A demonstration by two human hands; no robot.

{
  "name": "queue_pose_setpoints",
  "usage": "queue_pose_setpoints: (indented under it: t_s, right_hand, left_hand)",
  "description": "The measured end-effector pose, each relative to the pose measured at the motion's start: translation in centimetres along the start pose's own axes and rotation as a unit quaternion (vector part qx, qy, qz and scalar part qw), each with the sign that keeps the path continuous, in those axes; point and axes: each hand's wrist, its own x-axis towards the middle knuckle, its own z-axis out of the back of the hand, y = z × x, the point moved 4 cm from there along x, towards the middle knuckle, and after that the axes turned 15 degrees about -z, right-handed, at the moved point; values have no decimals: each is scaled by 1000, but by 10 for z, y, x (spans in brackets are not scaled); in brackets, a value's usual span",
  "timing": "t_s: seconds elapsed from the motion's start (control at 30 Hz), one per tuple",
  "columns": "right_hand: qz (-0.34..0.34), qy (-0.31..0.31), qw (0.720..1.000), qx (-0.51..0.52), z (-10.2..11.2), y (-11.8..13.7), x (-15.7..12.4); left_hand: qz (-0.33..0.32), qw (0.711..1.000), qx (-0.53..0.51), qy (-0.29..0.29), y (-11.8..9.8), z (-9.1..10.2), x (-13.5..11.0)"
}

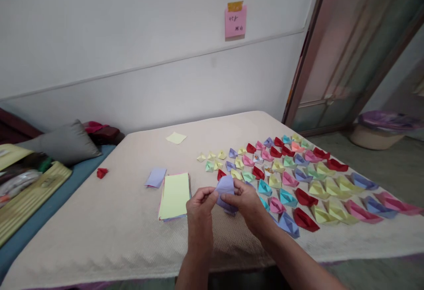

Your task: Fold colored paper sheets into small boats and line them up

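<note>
both hands, left hand and right hand, pinch a purple paper above the counter, near the paper stack. the far pink note bears unreadable handwriting.

— What do you see of the body from your end?

— Two forearms coming in from the bottom edge, both bare. I see no sleeves, cuffs or gloves on them.

— Anything on the hands?

— The left hand and the right hand are bare too. I can't make out a ring, watch or band on fingers or wrists.
</note>
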Motion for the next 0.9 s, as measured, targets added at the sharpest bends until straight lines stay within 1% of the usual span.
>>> queue_pose_setpoints:
  t_s: [0.1, 0.2, 0.33, 0.47, 0.53, 0.6, 0.7, 0.8, 0.9]
  right_hand:
    - [-34, 22, 999, 24, -2, -2, -1]
    - [-67, 14, 998, 11, 0, -3, 0]
    - [-83, -17, 995, -55, 6, -1, 1]
    - [-114, 2, 984, -133, 6, -3, 1]
    - [-121, 11, 980, -160, 5, -4, 1]
    - [-116, 10, 979, -169, 6, -4, 1]
    - [-98, -6, 983, -156, 9, -3, 1]
    - [-68, -36, 988, -135, 16, 2, 2]
    - [-31, -58, 989, -133, 23, 9, 4]
  left_hand:
    - [46, 998, -43, -4, 4, 0, -1]
    - [67, 996, -56, 7, 7, 1, 0]
    - [70, 996, -2, 52, 6, 1, 3]
    - [63, 994, 36, 83, 4, 1, 5]
    - [60, 994, 51, 80, 5, 2, 6]
    - [56, 995, 52, 59, 8, 4, 6]
    - [62, 998, 7, 29, 11, 6, 6]
    - [79, 996, -25, 41, 14, 6, 7]
    - [77, 996, 6, 52, 13, 8, 7]
